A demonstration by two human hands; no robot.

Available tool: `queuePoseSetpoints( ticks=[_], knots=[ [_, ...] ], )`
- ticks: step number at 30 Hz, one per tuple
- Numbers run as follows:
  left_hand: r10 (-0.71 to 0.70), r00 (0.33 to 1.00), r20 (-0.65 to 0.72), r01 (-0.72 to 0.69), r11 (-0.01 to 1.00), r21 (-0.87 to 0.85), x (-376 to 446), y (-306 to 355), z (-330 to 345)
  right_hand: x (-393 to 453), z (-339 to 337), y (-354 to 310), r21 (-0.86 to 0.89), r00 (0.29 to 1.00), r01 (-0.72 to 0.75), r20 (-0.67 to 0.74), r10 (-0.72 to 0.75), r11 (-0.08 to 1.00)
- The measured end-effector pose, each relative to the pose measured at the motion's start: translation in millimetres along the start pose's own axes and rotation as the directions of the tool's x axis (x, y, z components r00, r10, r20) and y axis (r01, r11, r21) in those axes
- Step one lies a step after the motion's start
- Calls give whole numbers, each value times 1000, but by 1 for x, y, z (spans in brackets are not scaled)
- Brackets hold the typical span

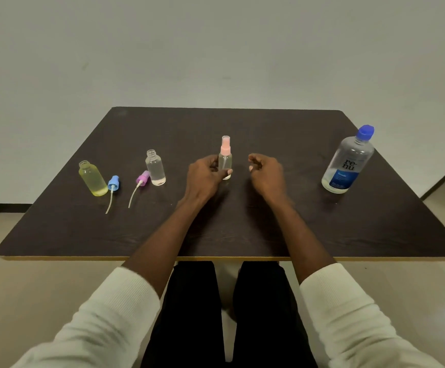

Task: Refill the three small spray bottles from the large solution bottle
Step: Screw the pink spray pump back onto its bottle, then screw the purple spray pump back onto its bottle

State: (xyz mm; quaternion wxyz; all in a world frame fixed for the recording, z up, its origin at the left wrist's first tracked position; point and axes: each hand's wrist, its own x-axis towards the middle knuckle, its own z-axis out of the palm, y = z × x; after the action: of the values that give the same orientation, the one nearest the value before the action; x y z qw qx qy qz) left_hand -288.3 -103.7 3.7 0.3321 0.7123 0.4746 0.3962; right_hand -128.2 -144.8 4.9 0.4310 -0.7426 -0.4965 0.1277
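A dark table [242,229] stands against a pale wall, and the person sits at its near edge with both forearms stretched over it, white sleeves pushed back. The left hand [205,176] grasps a small clear spray bottle [225,162] near the middle of the table — fingers and thumb curl round its lower body, and the bottle stands upright with its pink spray top [225,146] on. The right hand [266,173] hovers just beside it, fingers loosely curled and holding nothing.

To the left stand two more small bottles, both with open necks. The clear one [155,168] holds a little liquid, and its purple spray top [143,178] lies on the table just beside it, tube trailing toward the near edge. Farther left, the yellow bottle [92,178] is nearly full; its blue spray top [113,183] lies beside it in the same way.

The large solution bottle [348,162] stands well apart at the right side of the table — blue cap on, blue label facing the person.
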Motion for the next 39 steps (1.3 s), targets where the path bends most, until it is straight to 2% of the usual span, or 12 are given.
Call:
queuePoseSetpoints(
  ticks=[4, 7, 9, 11, 13, 15, 18, 21, 25, 29, 33, 39],
  knots=[
    [-13, 1000, -20, 14, 1000, 8, 12, 3, 19, 2, -5, 15, -138, 998, -36, 46, 43, 990],
    [-18, 1000, -25, 18, 1000, -21, 11, 1, 22, -2, -2, 23, -154, 998, -31, 40, 38, 988],
    [-26, 1000, 7, 27, 999, -48, 9, 0, 20, -7, 0, 20, -108, 998, -12, -60, 5, 994],
    [-24, 1000, 3, 24, 998, -49, 5, -3, 14, -17, 3, 10, 26, 967, 74, -244, -65, 997],
    [4, 994, -106, -12, 997, -75, -5, -4, 3, -31, 7, -7, 111, 901, 228, -400, -166, 967],
    [45, 957, -288, -76, 993, -96, -21, -5, -14, -47, 15, -26, 139, 850, 381, -441, -287, 914],
    [59, 846, -531, -138, 984, -110, -41, -15, -48, -63, 38, -57, 188, 813, 537, -378, -443, 823],
    [47, 762, -646, -116, 991, -65, -56, -33, -87, -69, 68, -85, 280, 863, 502, -212, -458, 818],
    [-94, 833, -545, 182, 977, 109, -63, -54, -124, -61, 102, -105, 395, 965, 261, -87, -248, 881],
    [-124, 894, -431, 247, 938, 243, -42, -63, -138, -51, 121, -106, 413, 992, 61, 72, -100, 908],
    [-224, 933, -282, 309, 901, 305, -5, -67, -148, -50, 129, -103, 495, 969, -19, 221, -105, 869],
    [-314, 934, -170, 356, 836, 417, 18, -74, -146, -46, 138, -96, 472, 937, 28, 295, -187, 881]
  ],
)
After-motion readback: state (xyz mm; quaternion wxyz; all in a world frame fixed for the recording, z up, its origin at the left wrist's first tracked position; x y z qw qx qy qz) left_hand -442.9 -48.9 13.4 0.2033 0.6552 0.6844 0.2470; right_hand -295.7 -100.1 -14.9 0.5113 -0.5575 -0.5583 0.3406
